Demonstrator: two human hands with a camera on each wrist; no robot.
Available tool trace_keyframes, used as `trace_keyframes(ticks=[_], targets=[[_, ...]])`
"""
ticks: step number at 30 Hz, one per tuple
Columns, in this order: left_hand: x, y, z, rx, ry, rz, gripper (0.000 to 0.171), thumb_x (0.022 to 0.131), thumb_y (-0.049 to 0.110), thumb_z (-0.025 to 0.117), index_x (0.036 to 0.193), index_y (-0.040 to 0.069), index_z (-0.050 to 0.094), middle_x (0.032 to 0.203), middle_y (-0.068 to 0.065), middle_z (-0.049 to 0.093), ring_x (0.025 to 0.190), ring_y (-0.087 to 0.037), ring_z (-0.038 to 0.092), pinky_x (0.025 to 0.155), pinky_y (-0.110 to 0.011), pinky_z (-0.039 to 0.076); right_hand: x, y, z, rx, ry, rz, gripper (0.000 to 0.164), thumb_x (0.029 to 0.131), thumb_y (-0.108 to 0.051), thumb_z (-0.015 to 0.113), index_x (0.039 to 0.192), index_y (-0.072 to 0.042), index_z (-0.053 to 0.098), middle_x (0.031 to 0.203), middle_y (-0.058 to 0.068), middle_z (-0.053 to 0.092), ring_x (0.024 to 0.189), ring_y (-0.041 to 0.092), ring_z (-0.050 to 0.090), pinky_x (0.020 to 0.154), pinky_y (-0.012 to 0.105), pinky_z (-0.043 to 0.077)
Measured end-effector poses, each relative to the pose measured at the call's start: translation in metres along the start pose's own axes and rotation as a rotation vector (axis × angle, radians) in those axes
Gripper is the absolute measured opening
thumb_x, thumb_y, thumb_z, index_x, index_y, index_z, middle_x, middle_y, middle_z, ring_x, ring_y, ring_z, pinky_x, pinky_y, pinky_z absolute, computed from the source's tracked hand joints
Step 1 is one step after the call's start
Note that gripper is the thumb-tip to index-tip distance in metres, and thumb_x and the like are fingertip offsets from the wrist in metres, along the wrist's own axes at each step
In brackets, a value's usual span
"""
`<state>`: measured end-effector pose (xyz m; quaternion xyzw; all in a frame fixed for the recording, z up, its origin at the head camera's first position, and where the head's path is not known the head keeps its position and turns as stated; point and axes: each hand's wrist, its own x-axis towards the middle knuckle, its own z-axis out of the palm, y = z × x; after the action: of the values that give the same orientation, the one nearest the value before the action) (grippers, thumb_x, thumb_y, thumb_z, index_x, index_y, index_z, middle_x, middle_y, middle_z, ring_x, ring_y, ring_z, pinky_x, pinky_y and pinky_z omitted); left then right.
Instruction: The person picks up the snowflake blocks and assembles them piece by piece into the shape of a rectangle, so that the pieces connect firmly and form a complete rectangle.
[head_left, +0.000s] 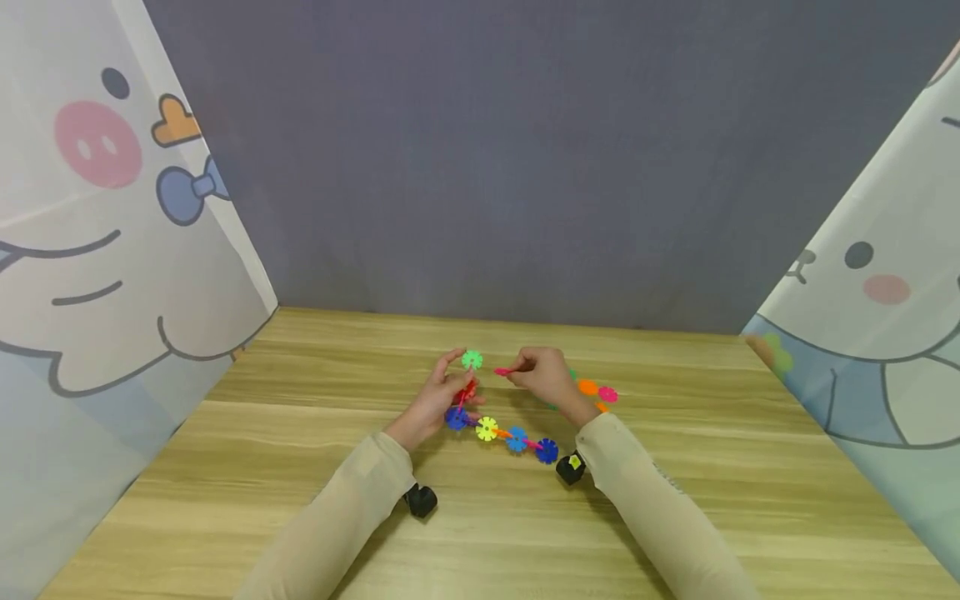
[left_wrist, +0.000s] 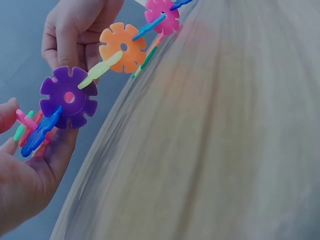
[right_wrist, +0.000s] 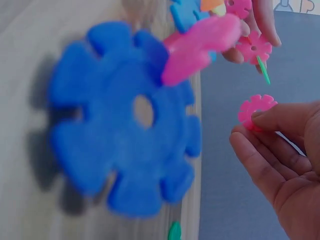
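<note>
My left hand [head_left: 431,402] grips a chain of slotted plastic snowflake discs joined at right angles. A green disc [head_left: 472,354] stands at the chain's upper end, beside the fingertips. From that hand the chain runs to the right past a purple disc [left_wrist: 50,105], an orange disc [left_wrist: 112,37] and a yellow disc [head_left: 482,433], ending in a dark blue disc [head_left: 543,457] near my right wrist. Between thumb and forefinger, my right hand [head_left: 546,375] pinches a single pink disc [right_wrist: 245,114]. A small gap separates it from the green disc [right_wrist: 263,70], seen edge-on in the right wrist view.
Loose discs, among them an orange one [head_left: 588,387] and a pink one [head_left: 608,394], lie on the wooden table [head_left: 300,517] beyond my right wrist. A grey panel [head_left: 480,167] rises behind the table, with cartoon-printed curtains [head_left: 97,317] along both sides.
</note>
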<state>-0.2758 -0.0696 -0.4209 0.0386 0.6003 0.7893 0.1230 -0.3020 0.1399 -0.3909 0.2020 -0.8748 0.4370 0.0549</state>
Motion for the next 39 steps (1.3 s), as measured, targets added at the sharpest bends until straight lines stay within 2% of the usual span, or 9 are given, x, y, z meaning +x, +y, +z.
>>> trace_keyframes(ticks=[5,10,21,27,33,39], targets=[[0.000,0.000,-0.001,0.019,-0.024,-0.004,0.059,0.107,0.013,0.048,0.159,0.021,0.024,0.109,-0.019,0.054,0.071,-0.018,0.069,0.069,-0.042,0.061,0.003,-0.004,0.003,-0.020,0.023,-0.052,0.009,0.085,-0.001,0.077,0.079,-0.006,0.072,0.078,0.004,0.071,0.067,0.015,0.065,0.062,0.030,0.055],[0.000,0.001,-0.001,0.026,-0.037,-0.017,0.058,0.107,0.011,0.047,0.159,0.020,0.024,0.106,-0.015,0.055,0.072,-0.018,0.070,0.071,-0.044,0.061,0.005,-0.009,0.005,0.000,0.033,-0.089,0.007,0.085,-0.001,0.077,0.081,-0.004,0.073,0.079,0.006,0.071,0.067,0.017,0.066,0.062,0.030,0.056],[-0.001,0.003,0.003,0.041,-0.064,-0.012,0.058,0.106,0.011,0.048,0.159,0.017,0.023,0.108,-0.016,0.055,0.070,-0.015,0.068,0.067,-0.040,0.061,0.007,-0.010,0.007,0.007,0.040,-0.157,0.004,0.085,-0.002,0.078,0.083,-0.001,0.075,0.080,0.007,0.072,0.067,0.016,0.067,0.062,0.028,0.058],[0.000,0.004,0.003,0.025,-0.057,-0.010,0.058,0.106,0.013,0.049,0.158,0.016,0.023,0.112,-0.020,0.059,0.068,-0.015,0.069,0.066,-0.040,0.061,0.007,-0.010,0.009,0.082,0.029,-0.150,0.001,0.086,0.001,0.075,0.086,0.001,0.074,0.082,0.010,0.072,0.068,0.018,0.068,0.062,0.029,0.058],[0.000,0.004,0.000,0.031,-0.047,0.020,0.057,0.106,0.011,0.050,0.157,0.012,0.025,0.117,-0.027,0.061,0.065,-0.014,0.069,0.062,-0.037,0.061,0.007,-0.007,0.013,0.237,0.006,-0.125,0.005,0.089,0.006,0.071,0.086,0.004,0.074,0.085,0.016,0.072,0.075,0.033,0.071,0.069,0.035,0.061],[0.000,0.004,-0.005,0.058,-0.083,0.023,0.053,0.107,0.010,0.046,0.156,0.012,0.026,0.119,-0.029,0.058,0.068,-0.015,0.069,0.063,-0.036,0.061,0.007,-0.005,0.015,0.289,0.002,-0.092,0.004,0.089,0.005,0.071,0.090,0.007,0.074,0.088,0.020,0.072,0.080,0.040,0.070,0.072,0.035,0.061]])
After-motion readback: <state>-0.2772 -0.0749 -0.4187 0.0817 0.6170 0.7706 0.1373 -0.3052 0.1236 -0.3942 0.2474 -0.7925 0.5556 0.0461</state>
